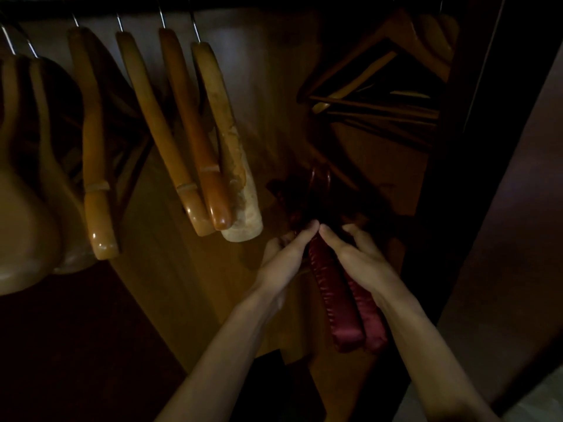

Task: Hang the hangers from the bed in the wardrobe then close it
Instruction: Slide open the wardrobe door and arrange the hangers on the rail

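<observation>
Two dark red padded satin hangers (338, 293) are held side by side inside the dim wardrobe, their near ends pointing toward me. My left hand (286, 254) grips them from the left and my right hand (362, 257) from the right, thumbs nearly touching on top. Their far ends and hooks fade into the dark and blur. Several wooden hangers (189, 132) hang from the rail (128, 7) at upper left by metal hooks.
More wooden hangers (377, 77) hang at the upper right in shadow. The wardrobe's wooden back and floor panel (189, 275) lies below. A dark door edge or frame (481, 147) rises at the right.
</observation>
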{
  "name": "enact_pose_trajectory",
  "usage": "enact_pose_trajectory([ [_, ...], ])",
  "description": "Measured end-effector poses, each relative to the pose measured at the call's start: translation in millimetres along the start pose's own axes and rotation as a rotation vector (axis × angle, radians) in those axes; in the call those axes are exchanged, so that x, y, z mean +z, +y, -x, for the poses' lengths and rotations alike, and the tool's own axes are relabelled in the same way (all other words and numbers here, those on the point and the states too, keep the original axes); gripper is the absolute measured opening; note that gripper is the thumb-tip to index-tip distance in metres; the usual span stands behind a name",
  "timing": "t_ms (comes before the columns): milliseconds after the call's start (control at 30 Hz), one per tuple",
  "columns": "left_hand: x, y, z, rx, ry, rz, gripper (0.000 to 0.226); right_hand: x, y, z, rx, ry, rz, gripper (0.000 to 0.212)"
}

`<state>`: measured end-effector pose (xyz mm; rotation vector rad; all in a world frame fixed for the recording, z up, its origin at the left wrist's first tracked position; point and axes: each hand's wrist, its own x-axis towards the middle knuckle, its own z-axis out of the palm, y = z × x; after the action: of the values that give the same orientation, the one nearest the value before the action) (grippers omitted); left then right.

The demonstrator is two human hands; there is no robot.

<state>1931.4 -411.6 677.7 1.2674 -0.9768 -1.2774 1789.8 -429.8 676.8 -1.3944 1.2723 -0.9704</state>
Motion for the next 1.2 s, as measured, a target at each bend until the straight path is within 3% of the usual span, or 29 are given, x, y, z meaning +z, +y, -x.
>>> enact_pose_trajectory([
  [100,14,17,12,0.042,0.023,0.014,0.052,-7,-20,7,-0.032,0.04,-0.048,0.063],
  [167,25,35,20,0.052,0.042,0.042,0.048,-11,-40,12,-0.086,0.063,-0.077,0.049],
  [233,35,57,28,0.076,0.047,0.079,0.046,-16,-59,14,-0.139,0.108,-0.063,0.051],
  [333,50,91,39,0.128,0.082,0.109,0.039,-28,-95,18,-0.208,0.149,-0.05,0.028],
  [433,61,122,48,0.15,0.097,0.127,0.038,-38,-130,21,-0.254,0.162,-0.01,0.045],
  [633,61,178,46,0.208,0.144,0.123,0.053,-47,-194,16,-0.316,0.093,0.088,0.031],
  [967,31,241,1,0.252,0.206,0.065,0.036,-38,-263,-15,-0.309,0.073,0.242,0.055],
  [1200,15,268,-17,0.259,0.258,-0.015,0.038,-26,-296,-32,-0.329,0.059,0.339,0.064],
])
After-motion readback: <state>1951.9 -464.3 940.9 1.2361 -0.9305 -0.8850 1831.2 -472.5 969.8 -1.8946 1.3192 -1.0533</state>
